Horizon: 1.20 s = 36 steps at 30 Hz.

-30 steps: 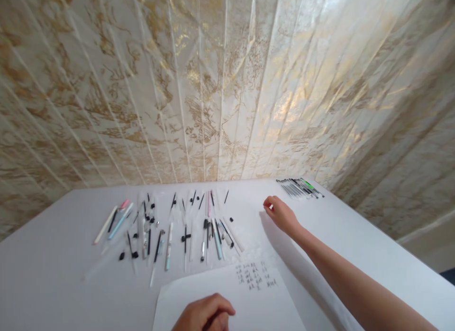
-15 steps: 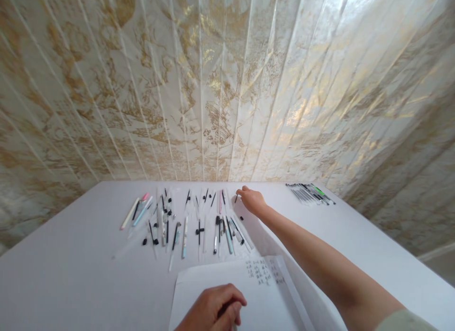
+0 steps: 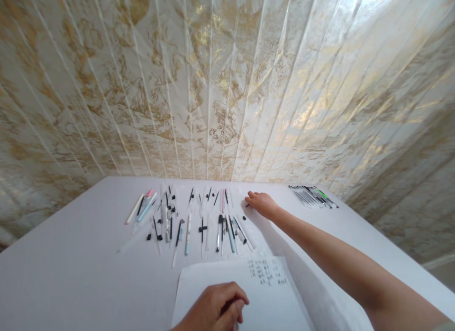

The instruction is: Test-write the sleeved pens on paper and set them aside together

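Note:
At the far side of the table, my right hand (image 3: 261, 204) is low, its fingers closed around a small dark pen part (image 3: 247, 206) that pokes out below the fingertips. A loose black cap (image 3: 244, 218) lies just in front of that hand. My left hand (image 3: 217, 306) rests on a white paper sheet (image 3: 194, 279) with its fingers curled together. Whatever it may hold is hidden. Handwriting fills the sheet's upper right part. To the left of my right hand lie pen pieces, among them a pink barrel (image 3: 223, 201) and a light-blue pen (image 3: 230, 236).
Several dismantled pens, thin refills and black caps are spread across the table's middle, with a cream pen (image 3: 134, 209) at their left end. A row of black-and-clear pens (image 3: 311, 197) lies at the far right. Behind the table hangs a gold-patterned curtain (image 3: 213, 108).
My right hand has shifted slightly right and lowered toward the tabletop with the dark pen part. My left hand stays on the sheet. The view has turned a little.

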{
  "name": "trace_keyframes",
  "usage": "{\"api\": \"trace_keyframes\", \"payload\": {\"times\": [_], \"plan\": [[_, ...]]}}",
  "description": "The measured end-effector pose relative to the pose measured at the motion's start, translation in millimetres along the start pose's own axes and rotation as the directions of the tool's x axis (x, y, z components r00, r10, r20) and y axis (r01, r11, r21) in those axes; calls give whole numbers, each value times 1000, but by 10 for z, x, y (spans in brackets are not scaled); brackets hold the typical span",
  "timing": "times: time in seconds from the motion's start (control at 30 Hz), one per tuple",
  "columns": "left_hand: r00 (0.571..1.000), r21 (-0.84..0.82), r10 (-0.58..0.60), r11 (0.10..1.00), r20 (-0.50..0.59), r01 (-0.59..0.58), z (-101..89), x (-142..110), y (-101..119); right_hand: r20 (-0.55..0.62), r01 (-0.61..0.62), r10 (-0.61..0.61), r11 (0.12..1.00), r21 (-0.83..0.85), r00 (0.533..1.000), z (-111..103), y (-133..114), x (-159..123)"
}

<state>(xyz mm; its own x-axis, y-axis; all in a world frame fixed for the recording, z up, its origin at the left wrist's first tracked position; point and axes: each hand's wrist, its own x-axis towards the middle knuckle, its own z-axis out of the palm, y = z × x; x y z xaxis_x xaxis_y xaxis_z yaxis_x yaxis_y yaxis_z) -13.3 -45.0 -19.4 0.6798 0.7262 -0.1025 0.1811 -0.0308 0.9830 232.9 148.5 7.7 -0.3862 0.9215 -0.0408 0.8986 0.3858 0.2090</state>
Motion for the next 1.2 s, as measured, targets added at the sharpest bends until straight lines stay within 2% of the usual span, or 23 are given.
{"api": "trace_keyframes", "payload": {"times": [0.1,0.27,0.43,0.63,0.8,0.93,1.03,1.1,1.13,1.2], "plan": [[1000,-11,-8,1000,-3,8,4,1,1,4,-37,37,999,22,999,-2,110,-80],[1000,-14,14,1000,-16,-14,17,-13,-17,-24,-187,190,979,84,982,-81,182,-129],[1000,-5,4,1000,-6,-4,17,-21,-31,-58,-199,213,962,189,975,-159,-153,33],[1000,-10,13,1000,-13,-13,20,-21,-61,4,-292,299,930,224,954,-113,-627,249],[1000,-21,4,1000,-12,-4,13,-29,-66,24,-366,372,898,245,928,-79,-683,266],[1000,-88,-23,996,-13,21,10,-16,-83,-49,-385,417,873,301,908,-227,-595,121],[997,-229,-47,973,-66,30,-19,11,-67,-139,-313,382,879,361,914,-414,-589,-170],[990,-355,-50,935,-132,0,-56,34,-33,-170,-206,295,891,405,940,-517,-664,-456],[984,-418,-57,908,-166,-18,-76,44,-14,-175,-116,212,890,440,962,-551,-725,-614],[972,-526,-86,850,-217,-43,-111,61,18,-228,162,-26,783,601,973,-578,-869,-917]]}}
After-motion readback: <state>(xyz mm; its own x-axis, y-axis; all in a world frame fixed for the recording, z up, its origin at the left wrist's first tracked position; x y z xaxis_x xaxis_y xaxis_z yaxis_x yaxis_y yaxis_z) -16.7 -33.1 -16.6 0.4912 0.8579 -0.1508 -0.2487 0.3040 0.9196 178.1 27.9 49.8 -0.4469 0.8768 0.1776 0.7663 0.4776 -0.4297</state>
